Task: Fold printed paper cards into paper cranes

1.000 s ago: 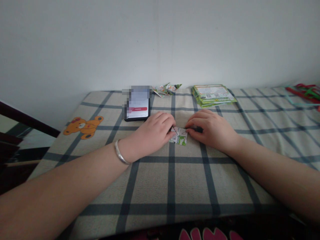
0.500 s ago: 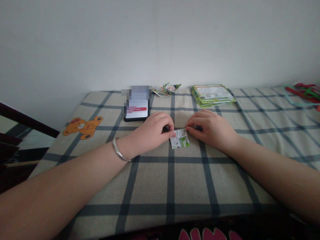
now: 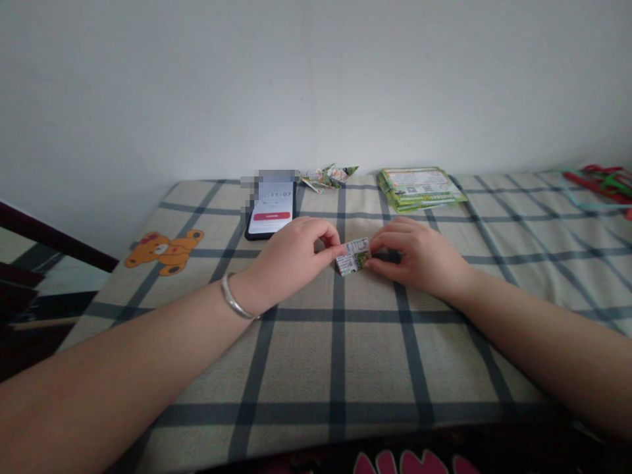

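Observation:
Between my two hands is a small folded piece of printed paper (image 3: 353, 258), white and green with dark lettering. My left hand (image 3: 303, 253) pinches its left edge between thumb and index finger. At the paper's right edge, my right hand (image 3: 415, 253) grips it with thumb and fingertips. The paper is tilted, close above the checked tablecloth (image 3: 296, 368). A silver bangle (image 3: 234, 299) circles my left wrist.
Behind my left hand lies a phone (image 3: 271, 207) with its screen lit. Folded paper shapes (image 3: 328, 176) rest by the wall, and a stack of printed leaflets (image 3: 419, 187) lies right of them. A bear cutout (image 3: 162, 251) is at left; red and green items (image 3: 605, 181) lie far right.
The paper has been raised and tilted, and now looks narrower. My right hand's fingers have shifted onto its right edge. My left hand keeps its pinch.

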The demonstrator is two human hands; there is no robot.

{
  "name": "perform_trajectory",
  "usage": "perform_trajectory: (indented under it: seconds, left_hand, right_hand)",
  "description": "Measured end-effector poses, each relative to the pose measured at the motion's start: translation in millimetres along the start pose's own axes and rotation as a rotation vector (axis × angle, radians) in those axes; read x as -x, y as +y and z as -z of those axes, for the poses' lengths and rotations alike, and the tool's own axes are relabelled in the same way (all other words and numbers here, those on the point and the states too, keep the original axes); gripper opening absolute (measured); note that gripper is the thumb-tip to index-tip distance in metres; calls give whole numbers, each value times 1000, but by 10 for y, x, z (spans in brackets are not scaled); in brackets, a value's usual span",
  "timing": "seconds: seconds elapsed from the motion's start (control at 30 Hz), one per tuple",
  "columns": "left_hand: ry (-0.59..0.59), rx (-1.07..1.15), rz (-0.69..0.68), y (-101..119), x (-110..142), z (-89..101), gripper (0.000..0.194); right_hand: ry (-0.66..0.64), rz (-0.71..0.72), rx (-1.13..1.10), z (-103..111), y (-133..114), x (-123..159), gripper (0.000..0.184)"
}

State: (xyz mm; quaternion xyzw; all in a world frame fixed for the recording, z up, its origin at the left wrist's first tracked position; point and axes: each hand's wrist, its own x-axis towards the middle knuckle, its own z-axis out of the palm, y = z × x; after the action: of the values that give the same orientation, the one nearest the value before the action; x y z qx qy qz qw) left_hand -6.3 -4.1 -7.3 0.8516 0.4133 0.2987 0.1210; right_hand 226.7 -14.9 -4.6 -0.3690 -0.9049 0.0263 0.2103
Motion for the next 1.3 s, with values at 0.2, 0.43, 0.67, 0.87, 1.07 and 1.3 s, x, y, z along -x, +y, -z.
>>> perform_trajectory:
  seconds: [0.2,0.43,0.67,0.87,1.07,1.3]
  left_hand:
    - [78,-14,-110,-19,1,12,10]
    - [94,-115,-281,-44,-2,48,5]
    - [29,-237,-423,-47,-4,68,12]
    - [-44,-349,-617,-52,4,79,19]
    - [-147,-274,-653,-68,-12,81,19]
    - [-156,-290,-598,-88,-6,58,19]
  right_hand:
    - [42,-29,-4,-16,30,13,4]
    - [163,-14,32,2,24,32,5]
    - [97,60,108,46,55,30,13]
    - [-23,177,182,67,70,25,22]
    - [-82,222,241,81,83,40,25]
    - [-107,313,305,100,86,38,27]
